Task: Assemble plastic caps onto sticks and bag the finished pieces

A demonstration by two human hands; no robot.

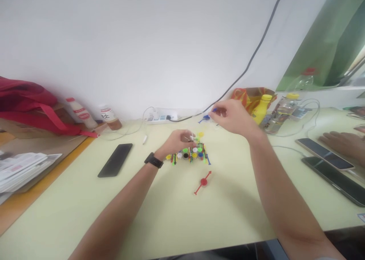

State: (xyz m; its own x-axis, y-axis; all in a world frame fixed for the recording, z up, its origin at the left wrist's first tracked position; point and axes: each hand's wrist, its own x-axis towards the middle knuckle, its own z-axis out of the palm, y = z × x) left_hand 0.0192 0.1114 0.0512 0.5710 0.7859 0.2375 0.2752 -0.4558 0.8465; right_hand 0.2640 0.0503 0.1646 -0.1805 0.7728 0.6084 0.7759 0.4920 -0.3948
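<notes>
My left hand (177,142), with a black watch on its wrist, is closed at the far side of a cluster of small plastic discs and arrows (186,155). A small white piece (191,138) shows at its fingertips. Farther right, my right hand (235,117) is raised in a pinch with a bit of blue plastic at its fingertips. Just left of those fingers is a blue arrow with a round disc (205,118); whether it touches them I cannot tell. Nearer me lies a red arrow on a disc (203,182). Yellow pieces (200,134) are beside my left fingers.
A black phone (115,160) lies at left. Along the wall stand bottles (108,117), a power strip (162,116), and a yellow bottle (261,109). Two phones (333,180) and another person's hand (342,144) are at right. Papers (25,166) lie at far left.
</notes>
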